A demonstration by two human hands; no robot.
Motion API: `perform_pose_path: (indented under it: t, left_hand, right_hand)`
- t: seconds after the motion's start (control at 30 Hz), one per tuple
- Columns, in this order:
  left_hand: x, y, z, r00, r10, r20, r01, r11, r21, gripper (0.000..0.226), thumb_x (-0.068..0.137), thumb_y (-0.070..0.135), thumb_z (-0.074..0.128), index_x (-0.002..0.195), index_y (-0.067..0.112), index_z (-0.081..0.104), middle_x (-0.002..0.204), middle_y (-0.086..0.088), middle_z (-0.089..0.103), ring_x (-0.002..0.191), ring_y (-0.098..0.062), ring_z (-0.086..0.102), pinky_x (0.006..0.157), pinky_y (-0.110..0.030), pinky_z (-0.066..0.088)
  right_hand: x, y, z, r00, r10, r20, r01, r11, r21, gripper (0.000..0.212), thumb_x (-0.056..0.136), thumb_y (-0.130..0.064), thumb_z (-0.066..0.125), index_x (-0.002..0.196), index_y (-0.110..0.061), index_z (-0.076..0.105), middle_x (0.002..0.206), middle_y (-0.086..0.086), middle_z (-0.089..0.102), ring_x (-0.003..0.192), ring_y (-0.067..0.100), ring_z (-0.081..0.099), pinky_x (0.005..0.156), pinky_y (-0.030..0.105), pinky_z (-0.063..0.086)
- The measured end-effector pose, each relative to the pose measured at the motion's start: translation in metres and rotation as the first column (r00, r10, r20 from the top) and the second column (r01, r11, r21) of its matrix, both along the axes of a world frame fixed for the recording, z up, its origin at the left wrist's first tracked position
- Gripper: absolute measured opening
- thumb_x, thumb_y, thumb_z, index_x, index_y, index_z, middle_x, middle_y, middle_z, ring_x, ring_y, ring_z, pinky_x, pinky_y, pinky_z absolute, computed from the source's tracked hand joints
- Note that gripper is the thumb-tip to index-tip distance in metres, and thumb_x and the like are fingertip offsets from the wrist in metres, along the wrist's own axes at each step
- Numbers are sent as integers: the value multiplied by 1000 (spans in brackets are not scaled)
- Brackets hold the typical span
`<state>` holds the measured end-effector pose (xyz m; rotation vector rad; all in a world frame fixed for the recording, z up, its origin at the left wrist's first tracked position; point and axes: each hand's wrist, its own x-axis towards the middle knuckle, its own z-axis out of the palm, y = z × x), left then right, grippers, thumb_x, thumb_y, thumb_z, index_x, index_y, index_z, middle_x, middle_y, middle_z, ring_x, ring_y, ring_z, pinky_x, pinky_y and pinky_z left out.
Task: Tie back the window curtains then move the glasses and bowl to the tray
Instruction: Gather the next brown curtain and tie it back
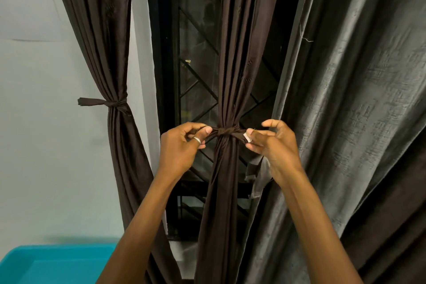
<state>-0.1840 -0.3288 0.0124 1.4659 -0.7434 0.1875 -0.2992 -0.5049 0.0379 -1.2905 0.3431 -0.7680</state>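
A dark brown curtain [232, 57] hangs gathered in front of the window, cinched at its waist by a brown tie-back with a knot [224, 132]. My left hand [182, 145] pinches the tie's left end just beside the knot. On the other side, my right hand [273, 143] pinches the right end, which has a small white tag. A second brown curtain [108, 57] at the left is bound with its own tie [108, 102]. No glasses or bowl are in view.
A turquoise tray [53, 265] sits at the bottom left. A wide grey curtain [359, 99] hangs at the right. Behind the fabric is a dark window with a black metal grille [196, 85]. A white wall [41, 122] fills the left.
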Motion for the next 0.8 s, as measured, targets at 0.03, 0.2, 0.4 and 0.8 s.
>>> perform_pose_path:
  t: [0.03,0.2,0.4,0.8]
  left_hand:
    - [0,1,1,1000,12,13,-12,1000,8,8,91,22,74,98,26,77,79,9,76,70,-7,74,65,-12,56]
    - [1,3,-1,998,63,28,-64,998,6,8,92,23,74,97,28,76,82,8,76,70,-7,74,64,-12,55]
    - [-3,-7,-1,997,81,9,-82,995,55,19,92,36,72,109,30,67,100,15,71,95,5,66,77,-7,49]
    - [-12,-33,11,897,343,277,-418,864,282,46,84,68,60,106,28,64,97,15,64,83,-6,62,70,-38,58]
  right_hand:
    - [-1,-1,-1,1000,4,-3,-4,1000,0,36,86,1,75,110,-14,52,81,9,78,85,21,77,63,25,59]
    - [3,3,-6,1000,-1,-14,1,1000,-30,30,89,-3,73,110,-14,56,89,10,78,91,22,76,71,28,60]
    - [16,21,-9,996,68,-52,-73,990,-120,25,103,-5,51,121,-14,63,105,17,70,100,16,73,86,28,60]
    - [32,25,-10,992,-84,-91,47,934,-353,19,95,-48,64,93,-32,76,105,-14,73,108,5,67,100,42,55]
